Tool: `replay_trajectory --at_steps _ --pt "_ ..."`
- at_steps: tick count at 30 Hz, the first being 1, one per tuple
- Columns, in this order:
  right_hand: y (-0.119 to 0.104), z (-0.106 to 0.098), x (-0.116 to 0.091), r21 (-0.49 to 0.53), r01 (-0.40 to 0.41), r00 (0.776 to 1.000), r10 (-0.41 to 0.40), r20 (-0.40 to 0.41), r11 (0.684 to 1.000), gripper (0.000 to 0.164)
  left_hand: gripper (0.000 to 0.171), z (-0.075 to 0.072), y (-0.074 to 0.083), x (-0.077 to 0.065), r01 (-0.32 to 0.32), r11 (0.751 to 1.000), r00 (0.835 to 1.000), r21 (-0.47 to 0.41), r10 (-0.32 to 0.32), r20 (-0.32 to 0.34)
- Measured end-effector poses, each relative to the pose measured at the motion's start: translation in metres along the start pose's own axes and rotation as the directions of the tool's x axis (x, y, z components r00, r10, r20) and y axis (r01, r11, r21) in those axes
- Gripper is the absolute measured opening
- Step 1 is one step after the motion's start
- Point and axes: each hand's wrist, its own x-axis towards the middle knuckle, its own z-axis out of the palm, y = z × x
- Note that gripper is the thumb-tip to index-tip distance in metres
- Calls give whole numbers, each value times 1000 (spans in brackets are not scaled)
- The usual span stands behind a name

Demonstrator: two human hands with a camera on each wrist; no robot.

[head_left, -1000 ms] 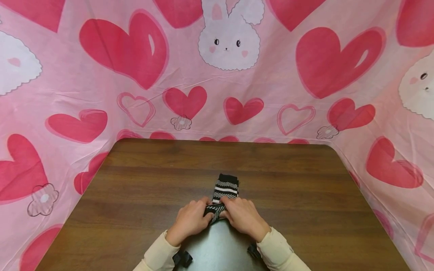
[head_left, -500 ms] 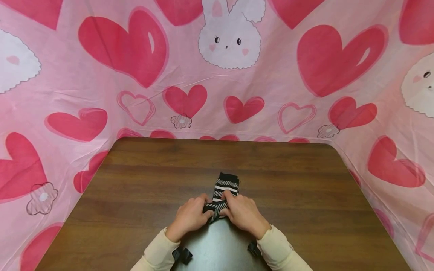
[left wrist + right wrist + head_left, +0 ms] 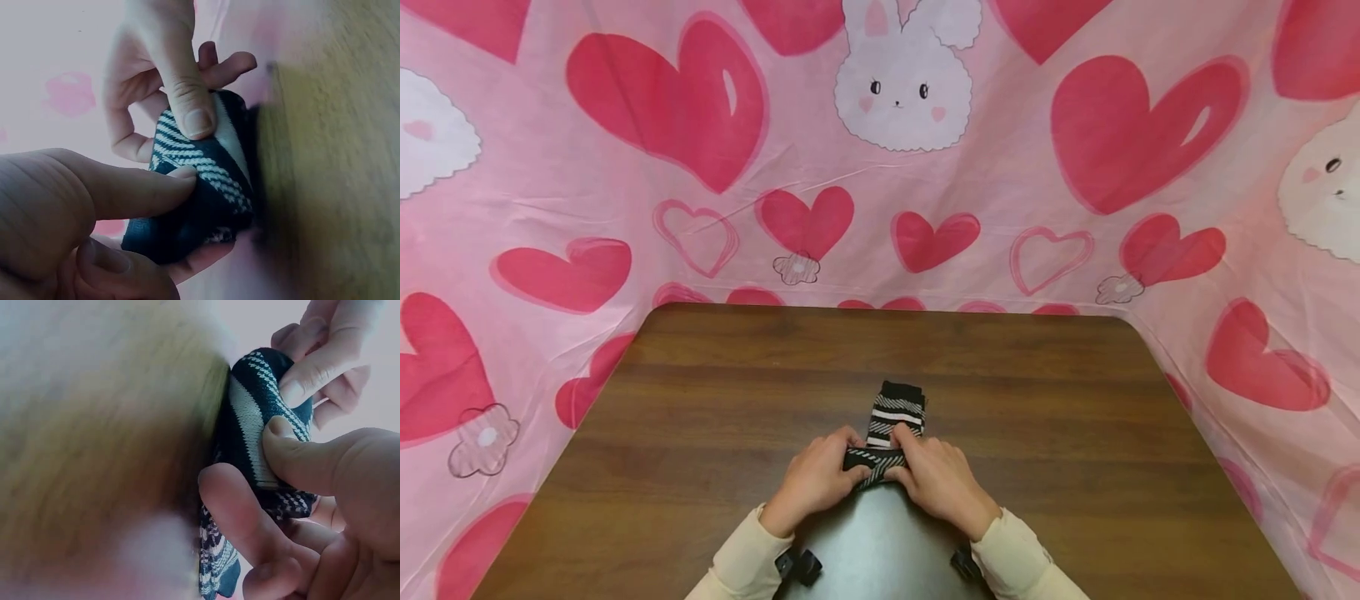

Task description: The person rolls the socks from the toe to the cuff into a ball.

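A black sock (image 3: 898, 408) with white stripes and hatched bands lies lengthwise on the table, its dark far end flat on the wood. The near end is folded over into a thick bundle between both hands. My left hand (image 3: 818, 477) pinches the bundle's left side, the thumb pressing on top in the left wrist view. From the other side my right hand (image 3: 946, 482) grips it, thumb on the knit and fingers behind. In the right wrist view the folded part of the sock (image 3: 250, 428) bulges up, with a white band along it. Fingers hide part of its underside.
The brown wooden table (image 3: 737, 392) has rounded far corners. Behind and beside it hangs a pink cloth (image 3: 925, 183) printed with hearts and rabbits. Dark wrist devices (image 3: 801, 567) sit below the cream sleeves (image 3: 748, 554).
The folded near end of the sock has turned to lie more level across, between the hands. My right index finger has shifted slightly forward. The sock's far end stays flat on the table.
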Motion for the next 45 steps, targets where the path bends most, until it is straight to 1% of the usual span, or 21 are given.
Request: replay_trajectory --at_steps 4,9,12,16,19,22,25,27,32,35,37,42,45 --pt "0 0 -2 21 -12 1000 12 8 1000 36 28 -3 4 1 -22 1000 1000 6 22 -20" --pt "1 -2 -4 85 -44 999 42 22 995 32 28 -4 6 4 -42 999 998 -1 42 -37" --pt "3 -3 -4 122 -57 998 54 24 991 29 29 -3 5 6 -40 999 998 -23 39 -40" --pt "6 -3 -3 165 -84 996 78 46 983 26 29 -2 4 10 -35 997 999 -64 33 -34" --pt "5 -2 -3 155 -100 994 94 50 983 26 29 -1 3 11 -34 996 999 -83 32 -26" --pt "4 -1 -4 74 -93 996 92 14 993 24 28 0 3 12 -37 996 999 -81 34 -31" --pt "2 -1 -5 -20 -86 996 86 -27 996 23 27 1 3 13 -44 997 998 -67 41 -46" --pt "1 -1 -5 -51 -81 996 79 -39 995 22 27 2 3 14 -49 997 997 -60 46 -55" --pt "0 -3 -5 -38 -88 996 87 -23 995 24 30 3 2 17 -57 997 997 -59 53 -60" --pt "1 -1 -5 -34 -95 995 94 -32 995 23 29 2 1 20 -57 997 997 -54 54 -52" --pt "2 0 -5 -24 -85 995 84 -58 996 22 28 2 1 22 -51 998 998 -43 49 -42" --pt "6 3 -5 14 -4 988 6 -157 1000 28 28 0 2 30 -30 999 999 23 30 -11" --pt "7 5 -6 25 33 982 -28 -186 999 27 30 -1 4 34 -17 998 1000 58 17 1"
